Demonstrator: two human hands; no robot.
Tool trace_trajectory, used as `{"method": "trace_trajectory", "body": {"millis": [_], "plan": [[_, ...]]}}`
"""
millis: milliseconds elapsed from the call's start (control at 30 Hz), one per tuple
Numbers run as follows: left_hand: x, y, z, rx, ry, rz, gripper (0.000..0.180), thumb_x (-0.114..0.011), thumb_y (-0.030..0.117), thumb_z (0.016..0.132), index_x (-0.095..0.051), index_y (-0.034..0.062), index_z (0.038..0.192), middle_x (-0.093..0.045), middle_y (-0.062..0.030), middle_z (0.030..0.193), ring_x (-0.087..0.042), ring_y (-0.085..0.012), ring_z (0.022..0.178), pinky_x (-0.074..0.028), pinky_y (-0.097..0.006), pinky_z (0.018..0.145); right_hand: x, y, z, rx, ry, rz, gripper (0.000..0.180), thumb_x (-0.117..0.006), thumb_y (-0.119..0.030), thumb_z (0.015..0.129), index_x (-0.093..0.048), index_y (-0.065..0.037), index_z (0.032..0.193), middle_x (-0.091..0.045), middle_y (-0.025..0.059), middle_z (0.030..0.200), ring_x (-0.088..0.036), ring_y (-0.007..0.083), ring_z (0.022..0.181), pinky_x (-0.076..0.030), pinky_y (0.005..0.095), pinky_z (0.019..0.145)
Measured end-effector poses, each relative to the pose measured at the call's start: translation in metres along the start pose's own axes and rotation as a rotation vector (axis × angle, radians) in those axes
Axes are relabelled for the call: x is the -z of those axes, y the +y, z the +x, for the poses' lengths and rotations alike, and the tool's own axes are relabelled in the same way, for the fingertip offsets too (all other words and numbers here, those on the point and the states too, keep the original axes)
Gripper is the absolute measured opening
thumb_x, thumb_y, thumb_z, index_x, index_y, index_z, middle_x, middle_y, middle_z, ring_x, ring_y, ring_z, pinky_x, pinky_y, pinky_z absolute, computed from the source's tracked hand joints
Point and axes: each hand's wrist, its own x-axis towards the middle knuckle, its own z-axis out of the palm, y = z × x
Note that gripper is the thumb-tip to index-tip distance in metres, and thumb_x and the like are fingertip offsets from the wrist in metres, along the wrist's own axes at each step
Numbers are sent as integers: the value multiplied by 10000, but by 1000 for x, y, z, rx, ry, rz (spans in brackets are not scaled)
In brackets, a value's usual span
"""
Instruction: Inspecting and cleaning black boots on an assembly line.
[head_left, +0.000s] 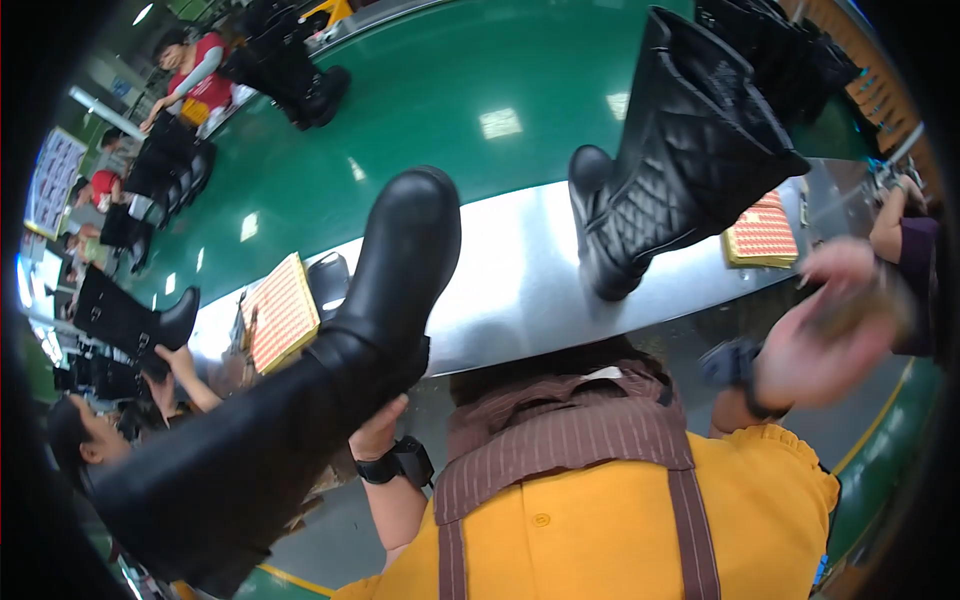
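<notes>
A tall black leather boot (pixel 405 245) lies aslant in front of me, toe up and shaft reaching to the lower left. Under its heel, my left hand (pixel 378 428) grips it from below, most of the fingers hidden behind the boot. Out to the right, my right hand (pixel 840 335) is raised off the bench and smeared by motion. In its curled fingers is a small brownish thing, too blurred to name. A second black boot, quilted (pixel 660 165), stands upright on the metal bench (pixel 500 290), apart from both hands.
Red-and-white patterned pads (pixel 280 312) lie on the bench at left, and another pad (pixel 762 230) at right. Beyond runs a green conveyor (pixel 450 110) with more black boots (pixel 295 90). Co-workers sit close at left, one holding a buckled boot (pixel 135 320), and at right.
</notes>
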Motion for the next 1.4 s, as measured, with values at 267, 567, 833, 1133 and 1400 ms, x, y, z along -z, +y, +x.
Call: {"method": "trace_trajectory", "body": {"millis": [267,567,833,1133,1400], "plan": [[-79,-41,80,284,282,6,484,-656,-77,841,-537,-7,1305,-609,-65,1236,-595,-206,1126,-448,-336,1023,126,250,-32,-802,-560,-628,367,-592,-295,943,-652,59,1015,-659,194,946,-634,299,910,-473,419,815],[-101,-84,98,310,188,460,330,-815,112,784,-655,-81,998,-717,-118,946,-681,-172,857,-533,-309,798,18,117,-72,-615,-724,-104,694,-833,-186,741,-505,17,1317,-581,188,1277,-529,324,1199,-383,410,1049],[-90,-65,113,479,-33,516,516,-811,131,799,-564,-59,1209,-663,-139,1145,-629,-192,1054,-488,-334,942,-81,100,-113,-894,-723,-24,656,-824,-180,728,-502,44,1255,-640,179,1144,-620,278,1053,-481,372,936],[-122,-104,83,485,-60,837,552,-769,260,831,-588,19,1294,-630,-175,1223,-577,-299,1176,-414,-359,1029,-128,64,-120,-415,-699,-96,1057,-731,-149,637,-211,-84,1555,-179,383,1504,-230,558,1373,-234,534,1146],[-109,-66,69,286,-166,850,611,-731,239,828,-509,40,1362,-591,-165,1282,-555,-303,1202,-406,-370,1040,-129,84,-79,-1010,-351,772,937,-733,-320,899,-112,-107,1567,-417,135,1446,-438,215,1311,-387,378,1061]]}}
